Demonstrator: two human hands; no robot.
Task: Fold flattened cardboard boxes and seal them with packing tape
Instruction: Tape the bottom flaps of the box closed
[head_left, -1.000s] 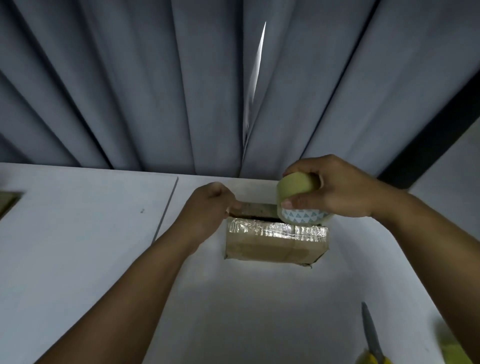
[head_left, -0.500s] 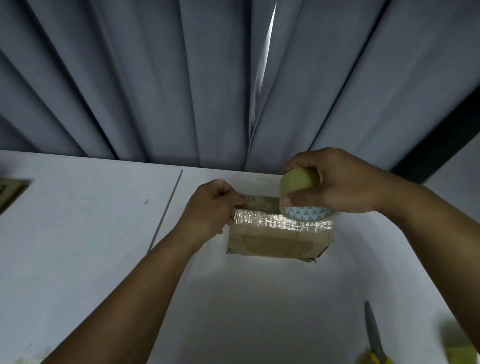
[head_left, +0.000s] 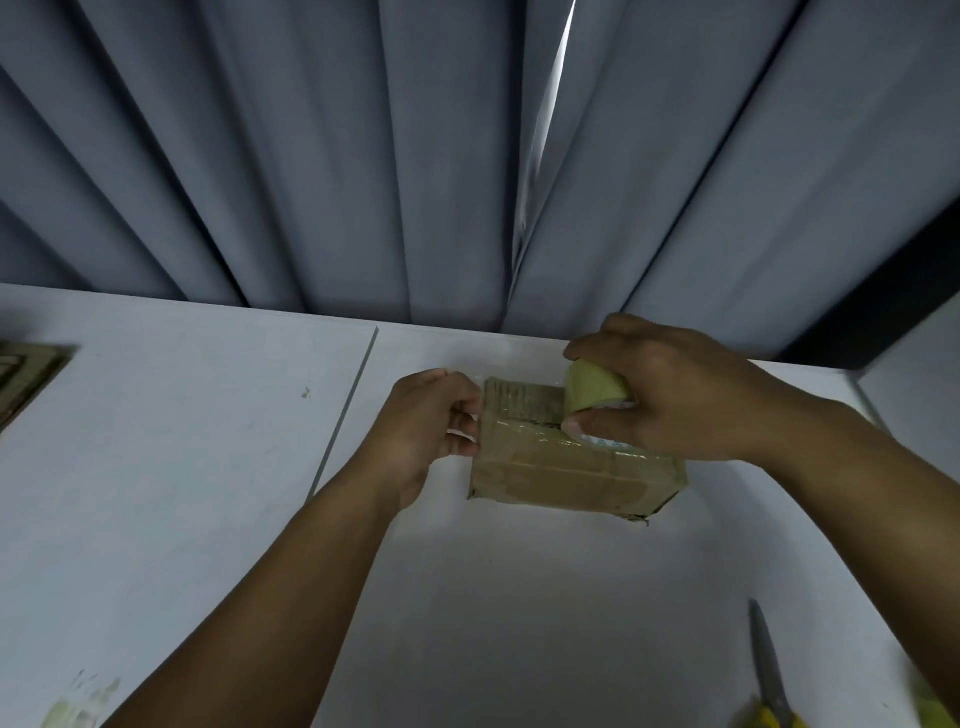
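In the head view, near the worktop's (head_left: 519, 597) far edge, the left hand (head_left: 426, 421) gripped the cardboard box's (head_left: 571, 467) left end, apparently steadying it, while the right hand (head_left: 670, 405) clasped the tape roll (head_left: 592, 387) against its top to seal it.

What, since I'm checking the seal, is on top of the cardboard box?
A tape roll, gripped by the right hand, sits atop the cardboard box, beside shiny tape already laid. That hand hides the top's right part.

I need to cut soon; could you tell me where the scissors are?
In the head view, the scissors lie on the table at the lower right, near the right forearm.
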